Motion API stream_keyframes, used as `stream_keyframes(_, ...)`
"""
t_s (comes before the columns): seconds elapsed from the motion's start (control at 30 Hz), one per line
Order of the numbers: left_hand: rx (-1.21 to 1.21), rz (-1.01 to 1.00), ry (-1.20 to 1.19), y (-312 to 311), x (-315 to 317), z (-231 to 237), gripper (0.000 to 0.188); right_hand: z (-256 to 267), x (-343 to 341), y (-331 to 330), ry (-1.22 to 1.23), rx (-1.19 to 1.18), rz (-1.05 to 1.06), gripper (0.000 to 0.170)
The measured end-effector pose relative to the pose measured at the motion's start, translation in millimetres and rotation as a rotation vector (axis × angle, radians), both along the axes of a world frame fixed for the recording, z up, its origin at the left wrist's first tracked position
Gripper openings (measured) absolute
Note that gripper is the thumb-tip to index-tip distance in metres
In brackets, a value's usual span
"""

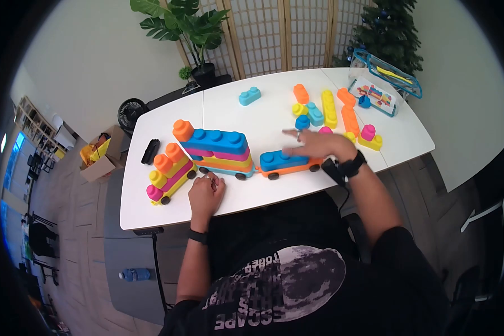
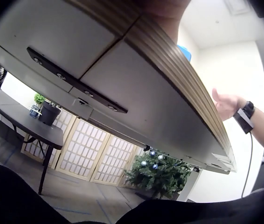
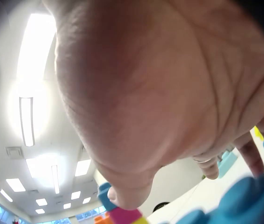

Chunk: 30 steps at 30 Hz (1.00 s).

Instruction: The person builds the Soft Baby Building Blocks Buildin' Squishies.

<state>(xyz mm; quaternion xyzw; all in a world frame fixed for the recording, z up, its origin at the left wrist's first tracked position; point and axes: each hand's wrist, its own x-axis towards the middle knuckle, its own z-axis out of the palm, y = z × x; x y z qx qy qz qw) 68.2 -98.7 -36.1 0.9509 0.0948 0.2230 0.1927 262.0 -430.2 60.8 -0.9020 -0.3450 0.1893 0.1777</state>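
My right hand (image 1: 319,144) stretches over the right end of a long blue brick (image 1: 273,161), fingers spread and straight. That brick lies on an orange wheeled wagon (image 1: 297,170); its blue studs also show below the palm in the right wrist view. Loosely curled, my left hand (image 1: 206,194) rests at the table's front edge, holding nothing. Just beyond it stands a tall stack topped by another long blue brick (image 1: 218,141), on a light blue wheeled wagon (image 1: 228,172). Left of this is a stepped stack (image 1: 173,172) of magenta, yellow and orange bricks on wheels.
Loose bricks lie at the right, among them a long yellow one (image 1: 329,109) and a magenta one (image 1: 368,133). Behind them are a picture card (image 1: 375,96) and a clear bag (image 1: 389,74). A light blue brick (image 1: 250,96) sits farther back; a black object (image 1: 150,152) lies left.
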Motion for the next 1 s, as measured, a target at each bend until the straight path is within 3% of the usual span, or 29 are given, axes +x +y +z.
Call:
stream_keyframes(0.03,-0.001,-0.002,-0.002,0.5,-0.1,-0.9,0.026,34.9,8.1,4.9,0.127,-0.029,-0.078,0.090)
stream_keyframes(0.1,-0.003,0.000,-0.002,-0.4,-2.1,-1.8,0.026,13.9,69.2,7.8,0.004,0.083,-0.250,0.080)
stream_keyframes(0.2,-0.006,0.001,-0.008,-1.6,-1.4,0.3,0.026,-19.5,132.6,12.5,-0.429,-0.071,-0.253,0.074)
stream_keyframes(0.4,-0.015,-0.003,-0.001,-0.1,-1.3,-0.3,0.025,-32.9,156.7,38.5,-0.483,-0.253,-0.320,0.049)
stream_keyframes(0.5,-0.014,-0.008,-0.017,-0.5,-2.2,0.9,0.024,-34.4,157.4,40.0,-0.610,-0.315,-0.181,0.043)
stream_keyframes(0.63,-0.009,-0.004,-0.013,0.0,-0.5,-0.9,0.024,-1.4,131.6,26.5,-0.527,0.092,-0.194,0.038)
stream_keyframes(0.73,-0.020,-0.012,-0.025,0.2,-1.0,-1.1,0.026,18.5,91.7,-5.2,-0.211,0.539,-0.128,0.033)
stream_keyframes(0.83,-0.015,-0.009,-0.020,0.3,-0.6,0.3,0.024,41.3,25.7,-40.3,-0.080,0.459,-0.106,0.042)
stream_keyframes(0.87,-0.015,-0.007,-0.012,-0.3,-0.7,0.3,0.023,49.5,10.9,-48.7,0.112,0.399,-0.136,0.044)
stream_keyframes(1.0,0.011,0.004,0.004,-0.2,0.1,-1.5,0.023,22.0,-5.4,-73.1,0.023,0.340,-0.029,0.034)
